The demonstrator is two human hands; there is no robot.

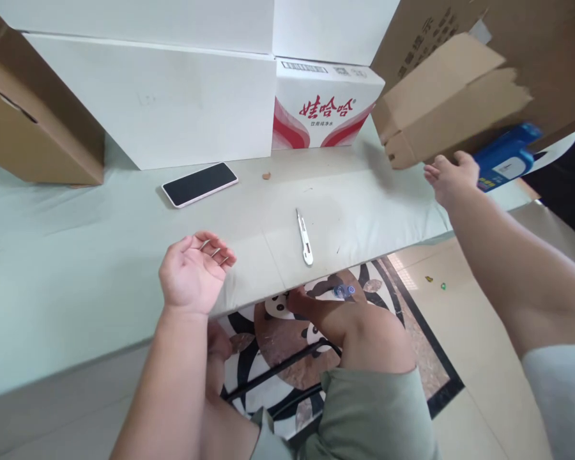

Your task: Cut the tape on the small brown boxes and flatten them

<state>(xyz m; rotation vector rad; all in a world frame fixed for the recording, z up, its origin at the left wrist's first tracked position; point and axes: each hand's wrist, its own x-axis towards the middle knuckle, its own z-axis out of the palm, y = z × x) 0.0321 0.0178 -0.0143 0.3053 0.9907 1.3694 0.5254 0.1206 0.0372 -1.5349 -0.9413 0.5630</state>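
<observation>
My left hand [195, 273] is palm up above the table's front edge, fingers loosely curled and holding nothing. Out to the right, my right hand [453, 180] has its fingers apart. It is just in front of a brown cardboard box [453, 92] with raised flaps, slightly blurred, and beside a blue plastic bottle [503, 160] with a white label. Whether the fingers touch either one I cannot tell. Between the hands, a white utility knife [304, 239] lies on the table. A phone [201, 185] with a dark screen rests beyond my left hand.
White cartons [172, 96] line the back of the pale table [76, 275], one with red lettering [328, 108]. An open cardboard box [43, 108] stands at left, a large brown carton [551, 57] at right. A small brown scrap [266, 176] lies near the phone.
</observation>
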